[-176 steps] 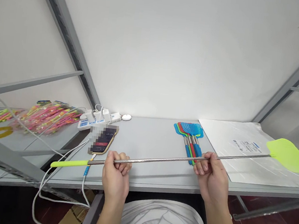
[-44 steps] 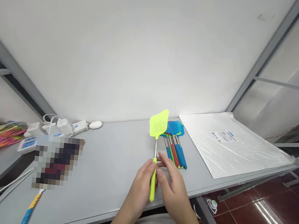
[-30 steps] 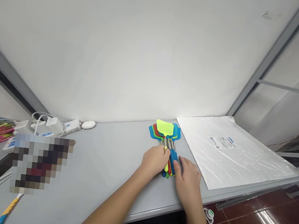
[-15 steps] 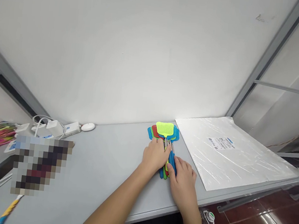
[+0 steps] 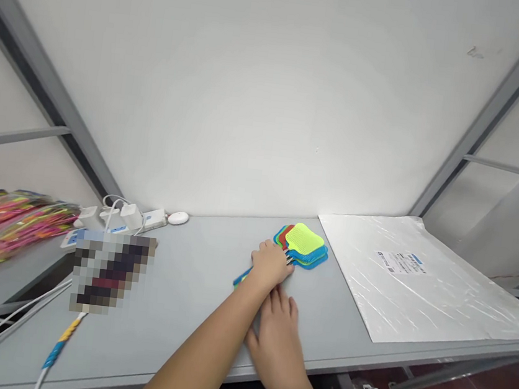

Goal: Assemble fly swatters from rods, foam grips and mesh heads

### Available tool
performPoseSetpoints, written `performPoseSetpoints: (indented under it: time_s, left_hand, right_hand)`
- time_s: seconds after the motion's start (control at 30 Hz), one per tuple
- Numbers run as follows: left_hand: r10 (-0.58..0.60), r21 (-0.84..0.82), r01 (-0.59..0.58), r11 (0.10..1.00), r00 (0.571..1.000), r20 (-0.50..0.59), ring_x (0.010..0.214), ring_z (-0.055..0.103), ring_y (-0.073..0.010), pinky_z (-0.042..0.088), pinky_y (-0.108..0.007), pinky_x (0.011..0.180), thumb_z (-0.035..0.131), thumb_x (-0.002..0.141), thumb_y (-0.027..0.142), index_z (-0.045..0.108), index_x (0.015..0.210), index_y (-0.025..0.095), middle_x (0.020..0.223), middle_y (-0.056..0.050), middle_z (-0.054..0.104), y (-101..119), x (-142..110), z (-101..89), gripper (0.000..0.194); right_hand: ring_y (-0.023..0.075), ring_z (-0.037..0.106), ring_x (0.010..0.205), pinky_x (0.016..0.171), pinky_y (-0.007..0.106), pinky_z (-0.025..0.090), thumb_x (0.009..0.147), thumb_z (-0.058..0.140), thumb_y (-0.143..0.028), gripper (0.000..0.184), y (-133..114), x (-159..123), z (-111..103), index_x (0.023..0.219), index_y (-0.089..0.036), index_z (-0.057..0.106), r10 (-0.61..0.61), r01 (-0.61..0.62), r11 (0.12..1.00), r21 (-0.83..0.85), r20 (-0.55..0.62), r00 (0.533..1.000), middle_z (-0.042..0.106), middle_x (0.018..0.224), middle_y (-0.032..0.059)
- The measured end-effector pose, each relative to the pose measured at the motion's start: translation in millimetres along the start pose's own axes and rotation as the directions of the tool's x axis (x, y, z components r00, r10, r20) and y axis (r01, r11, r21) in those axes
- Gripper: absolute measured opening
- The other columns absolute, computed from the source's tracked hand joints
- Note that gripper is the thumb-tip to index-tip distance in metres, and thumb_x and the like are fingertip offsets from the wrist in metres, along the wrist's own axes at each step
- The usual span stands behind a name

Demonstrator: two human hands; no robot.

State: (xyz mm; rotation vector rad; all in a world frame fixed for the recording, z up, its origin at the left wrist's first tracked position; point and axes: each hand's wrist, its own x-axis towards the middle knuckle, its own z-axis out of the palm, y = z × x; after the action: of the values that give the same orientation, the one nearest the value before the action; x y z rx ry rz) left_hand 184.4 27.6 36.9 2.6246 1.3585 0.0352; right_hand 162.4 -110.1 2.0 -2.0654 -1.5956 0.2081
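Note:
A bundle of fly swatters [image 5: 305, 239] lies slanted on the grey table, heads at the upper right in yellow-green, red, blue and green. My left hand [image 5: 273, 263] is closed around the shafts just below the heads. Past my left wrist, the blue and green handle ends [image 5: 241, 276] stick out to the lower left; the middle of the handles is hidden. My right hand [image 5: 278, 340] rests close under my left wrist, thumb apart and fingers stretched forward. Its fingertips lie beside the covered handles; whether they touch them I cannot tell.
A flat white wrapped package [image 5: 361, 287] lies at the right. Along the left are a power strip with white plugs [image 5: 131, 216], a white oval device [image 5: 178, 218], a pixelated item [image 5: 112, 277] with a cable, and bagged colourful goods [image 5: 17, 223]. The wall [image 5: 252, 94] stands behind.
The swatters have turned, so their heads point to the upper right and their handles to the lower left. My right hand has shifted left, beneath my left wrist. The view has swung left.

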Motion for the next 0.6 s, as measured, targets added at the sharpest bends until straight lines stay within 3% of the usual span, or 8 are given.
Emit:
performPoseSetpoints:
  time_s: [0.1,0.17,0.27,0.33,0.43,0.5,0.6]
  left_hand:
    - [0.118,0.071,-0.116,0.991,0.993,-0.025,0.114,0.050,-0.0357,0.044,-0.047,0.088,0.058,0.083,0.053,0.057,0.115,0.014,0.119,-0.021,0.056,-27.7,-9.6,-1.8,0.051]
    - [0.219,0.105,-0.215,0.971,0.975,-0.034,0.112,0.050,-0.0330,0.044,-0.045,0.089,0.054,0.086,0.052,0.057,0.115,0.016,0.118,-0.018,0.056,-48.6,-17.7,-3.1,0.046]
    - [0.326,0.147,-0.317,0.937,0.945,-0.040,0.109,0.052,-0.0308,0.045,-0.042,0.086,0.051,0.090,0.052,0.056,0.115,0.018,0.115,-0.015,0.057,-80.0,-27.7,-5.2,0.043]
    - [0.369,0.167,-0.358,0.918,0.929,-0.038,0.107,0.053,-0.0298,0.045,-0.040,0.084,0.052,0.089,0.052,0.056,0.116,0.019,0.114,-0.014,0.057,-99.6,-31.5,-6.9,0.042]
    - [0.418,0.192,-0.404,0.894,0.908,-0.036,0.107,0.052,-0.0282,0.044,-0.038,0.084,0.055,0.088,0.053,0.055,0.118,0.022,0.115,-0.012,0.057,-125.9,-33.0,-10.7,0.043]
    - [0.443,0.210,-0.428,0.879,0.896,-0.028,0.109,0.051,-0.0277,0.044,-0.037,0.085,0.055,0.087,0.054,0.055,0.119,0.023,0.115,-0.010,0.057,-141.9,-31.3,-14.4,0.044]
    - [0.463,0.233,-0.448,0.863,0.887,-0.010,0.109,0.050,-0.0280,0.043,-0.037,0.085,0.055,0.087,0.056,0.056,0.117,0.023,0.113,-0.010,0.058,-164.4,-24.2,-20.1,0.045]
  right_hand:
    - [0.0319,0.027,0.142,0.112,0.059,0.022,0.087,0.055,-0.031,0.065,-18.5,-6.8,0.6,0.148,-0.024,0.034,-0.184,0.171,0.977,0.128,0.095,0.978,0.039,0.152,0.0071]
    - [0.0292,0.034,0.139,0.113,0.056,0.025,0.090,0.054,-0.037,0.058,-21.8,-9.8,-3.6,0.145,-0.027,0.038,-0.298,0.262,0.936,0.234,0.136,0.945,0.045,0.148,0.0058]
    - [0.0222,0.051,0.125,0.107,0.043,0.038,0.095,0.046,-0.041,0.040,-14.5,-1.6,-16.6,0.132,-0.027,0.052,-0.329,0.290,0.898,0.330,0.065,0.942,0.059,0.133,0.0050]
    - [0.0226,0.049,0.126,0.106,0.041,0.038,0.097,0.041,-0.041,0.039,-5.6,17.4,-26.2,0.130,-0.024,0.054,-0.284,0.287,0.925,0.250,-0.050,0.958,0.057,0.135,0.0078]
    - [0.0315,0.039,0.133,0.105,0.052,0.035,0.091,0.045,-0.053,0.058,4.3,61.1,-30.1,0.140,-0.022,0.044,-0.229,0.226,0.973,-0.047,-0.055,0.972,0.049,0.143,0.0123]
    - [0.0356,0.028,0.140,0.107,0.057,0.029,0.088,0.047,-0.059,0.072,5.8,89.7,-20.8,0.147,-0.022,0.034,-0.202,0.206,0.956,-0.207,0.039,0.979,0.041,0.149,0.0136]
    - [0.0369,0.022,0.143,0.108,0.057,0.026,0.081,0.051,-0.064,0.085,3.0,118.1,6.0,0.150,-0.019,0.029,-0.226,0.301,0.899,-0.318,0.251,0.941,0.032,0.154,0.0157]
